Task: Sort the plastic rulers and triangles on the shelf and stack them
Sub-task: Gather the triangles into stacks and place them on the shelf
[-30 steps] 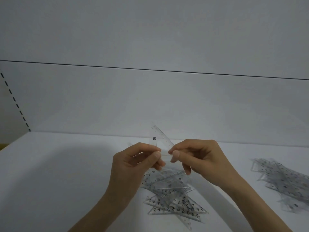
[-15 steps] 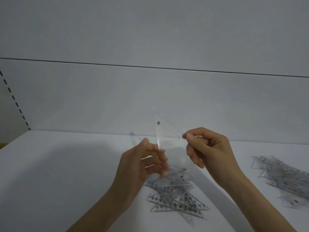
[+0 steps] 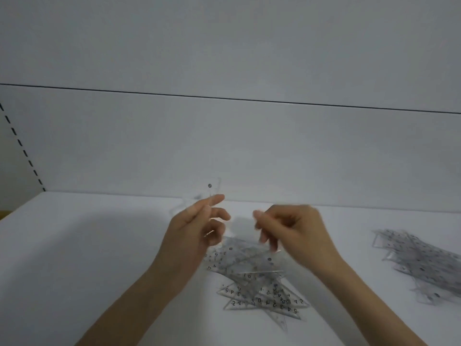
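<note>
Since half a second back, the clear triangle (image 3: 214,191) has been let go by the right hand (image 3: 296,228) and swung over to the left, where it's now kept up by the left hand (image 3: 197,228) alone. Nearest the camera, the middle pile (image 3: 262,293) of clear triangles is spread flat on the white shelf (image 3: 87,258), with printed numbers showing and corners fanned out every which way. Just above and behind it, both hands are held up off the shelf, apart from each other. The left grip is closed on the lower part of the clear triangle, with the index finger stretched up along it. Which fingers actually pinch it can't be told, it's too blurred. The right grip is curled in, with nothing seen in it. The clear triangle is stood roughly upright in the air, a small hole near its top. Off to the right, well apart, a second heap (image 3: 421,265) of clear plastic pieces is laid on the shelf. Farther back, a plain white back panel (image 3: 249,151) and a slotted strip (image 3: 22,146) at far left are seen.
</note>
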A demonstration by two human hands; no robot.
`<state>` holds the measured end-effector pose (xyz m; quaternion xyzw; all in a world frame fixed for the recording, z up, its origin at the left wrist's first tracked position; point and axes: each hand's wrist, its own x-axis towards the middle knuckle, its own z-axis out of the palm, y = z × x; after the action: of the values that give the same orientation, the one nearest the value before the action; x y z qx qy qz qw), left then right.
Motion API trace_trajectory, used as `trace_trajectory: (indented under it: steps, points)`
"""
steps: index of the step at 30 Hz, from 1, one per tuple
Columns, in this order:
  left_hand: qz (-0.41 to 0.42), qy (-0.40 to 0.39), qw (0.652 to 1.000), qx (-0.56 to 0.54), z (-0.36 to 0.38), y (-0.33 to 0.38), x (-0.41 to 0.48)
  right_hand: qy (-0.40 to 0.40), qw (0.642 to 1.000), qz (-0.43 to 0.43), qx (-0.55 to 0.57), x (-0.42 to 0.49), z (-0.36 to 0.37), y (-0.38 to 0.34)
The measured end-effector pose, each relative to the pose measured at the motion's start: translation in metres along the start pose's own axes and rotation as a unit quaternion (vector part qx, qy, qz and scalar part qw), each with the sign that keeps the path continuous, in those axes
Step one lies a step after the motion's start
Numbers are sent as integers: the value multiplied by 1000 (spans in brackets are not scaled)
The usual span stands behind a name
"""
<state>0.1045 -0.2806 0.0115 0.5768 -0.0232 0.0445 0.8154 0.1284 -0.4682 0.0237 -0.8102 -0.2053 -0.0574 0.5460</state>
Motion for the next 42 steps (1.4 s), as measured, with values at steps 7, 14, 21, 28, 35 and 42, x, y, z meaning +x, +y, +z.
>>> trace_trajectory:
  steps: [7, 14, 21, 28, 35, 42]
  points:
    - [-111, 27, 990, 81, -8, 1, 8, -158, 960, 15, -229, 11, -15, 35]
    - [-80, -4, 996, 35, -8, 5, 7, -105, 983, 71, -134, 15, -9, 43]
    - [-61, 32, 998, 13, -13, 4, 12, -72, 990, 101, 74, 16, -20, 33]
    - [-88, -8, 996, -19, -9, 6, 6, -66, 970, 89, 215, 10, -28, 14]
    - [-155, -120, 980, -28, 2, 7, 0, -126, 965, 51, 223, 5, -26, 10]
    - [-182, -195, 963, -43, 2, 0, -2, 16, 996, -27, 87, 8, -5, 14]
